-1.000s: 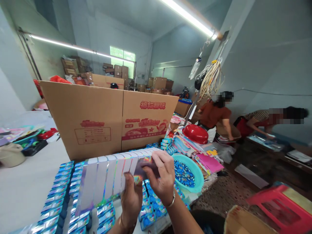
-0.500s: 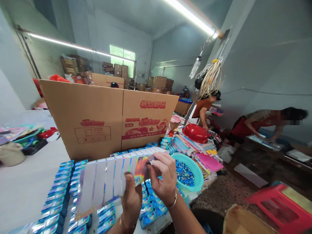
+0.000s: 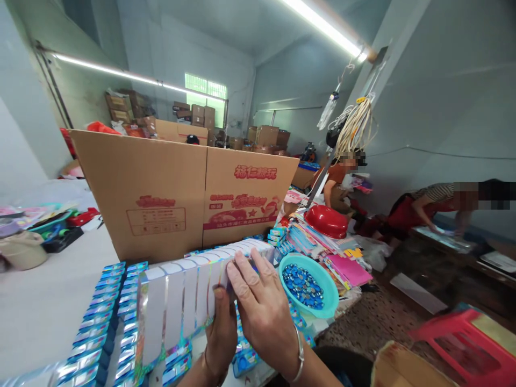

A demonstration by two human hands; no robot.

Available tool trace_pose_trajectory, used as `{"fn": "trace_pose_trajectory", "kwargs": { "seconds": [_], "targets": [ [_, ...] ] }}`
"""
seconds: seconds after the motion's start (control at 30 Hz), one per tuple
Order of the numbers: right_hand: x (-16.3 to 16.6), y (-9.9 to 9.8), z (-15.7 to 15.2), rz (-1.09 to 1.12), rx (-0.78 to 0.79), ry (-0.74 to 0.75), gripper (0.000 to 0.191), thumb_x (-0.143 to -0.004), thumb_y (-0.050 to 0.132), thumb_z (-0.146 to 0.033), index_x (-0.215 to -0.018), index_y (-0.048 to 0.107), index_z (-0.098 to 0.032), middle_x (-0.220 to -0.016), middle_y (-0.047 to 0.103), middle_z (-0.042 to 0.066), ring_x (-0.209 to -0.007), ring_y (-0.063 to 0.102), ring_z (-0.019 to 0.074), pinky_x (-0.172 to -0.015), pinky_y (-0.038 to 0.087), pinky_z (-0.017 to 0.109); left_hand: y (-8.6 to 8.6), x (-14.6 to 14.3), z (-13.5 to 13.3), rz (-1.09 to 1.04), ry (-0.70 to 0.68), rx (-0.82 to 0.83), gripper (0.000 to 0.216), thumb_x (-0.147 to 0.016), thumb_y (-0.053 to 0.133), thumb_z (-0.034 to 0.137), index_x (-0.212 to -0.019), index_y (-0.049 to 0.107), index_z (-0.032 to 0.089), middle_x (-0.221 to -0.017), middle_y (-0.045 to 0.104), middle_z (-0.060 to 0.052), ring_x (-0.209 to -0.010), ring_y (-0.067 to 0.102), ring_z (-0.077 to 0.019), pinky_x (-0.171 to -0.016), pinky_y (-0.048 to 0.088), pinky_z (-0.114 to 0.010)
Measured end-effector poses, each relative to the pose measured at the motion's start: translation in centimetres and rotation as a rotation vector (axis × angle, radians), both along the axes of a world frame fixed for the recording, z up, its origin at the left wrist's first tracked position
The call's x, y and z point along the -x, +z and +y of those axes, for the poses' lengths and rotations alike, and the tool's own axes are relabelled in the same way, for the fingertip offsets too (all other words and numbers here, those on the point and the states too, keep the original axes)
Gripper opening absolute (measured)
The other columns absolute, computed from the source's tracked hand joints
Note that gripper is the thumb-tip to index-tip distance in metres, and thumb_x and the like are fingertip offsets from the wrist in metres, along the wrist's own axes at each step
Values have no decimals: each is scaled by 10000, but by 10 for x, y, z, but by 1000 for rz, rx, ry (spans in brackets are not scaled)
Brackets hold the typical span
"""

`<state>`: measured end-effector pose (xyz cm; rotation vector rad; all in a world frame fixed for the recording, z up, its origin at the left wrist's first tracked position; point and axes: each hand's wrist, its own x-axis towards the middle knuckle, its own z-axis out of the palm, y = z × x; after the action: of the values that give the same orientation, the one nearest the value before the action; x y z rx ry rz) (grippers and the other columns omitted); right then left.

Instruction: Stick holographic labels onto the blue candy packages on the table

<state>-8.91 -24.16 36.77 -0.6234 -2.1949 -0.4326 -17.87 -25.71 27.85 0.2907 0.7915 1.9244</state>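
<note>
My left hand has its grip closed on a fanned stack of shiny cards, thumb pressed on the face near the right end. My right hand lies flat over that same end — fingers spread, not clenched. The stack hangs above the worktop, over rows of blue packets near its front edge. Just right — a teal bowl of blue beads at the worktop's right edge. A big cardboard box stands behind.
</note>
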Motion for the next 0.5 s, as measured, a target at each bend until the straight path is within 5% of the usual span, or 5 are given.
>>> {"fn": "trace_pose_trajectory", "kwargs": {
  "seconds": [0.3,0.5],
  "targets": [
    [-1,-2,-10,77,53,-33,419,-929,523,-210,-1347,539,-185,-1459,454,146,-1379,377,335,-1027,480,528,8,4,-11,103,70,76,336,-784,717,397,-1061,726,208,-1192,705,-71,-1389,388,-246,-1206,184,-387],
    [-1,3,-6,98,124,-39,563,-930,519,-257,-1460,377,-128,-1455,443,189,-1361,402,319,-1043,471,526,-5,3,-13,91,114,45,244,-800,716,284,-1026,734,194,-1192,705,-80,-1431,296,-216,-1213,110,-337]
  ]
}}
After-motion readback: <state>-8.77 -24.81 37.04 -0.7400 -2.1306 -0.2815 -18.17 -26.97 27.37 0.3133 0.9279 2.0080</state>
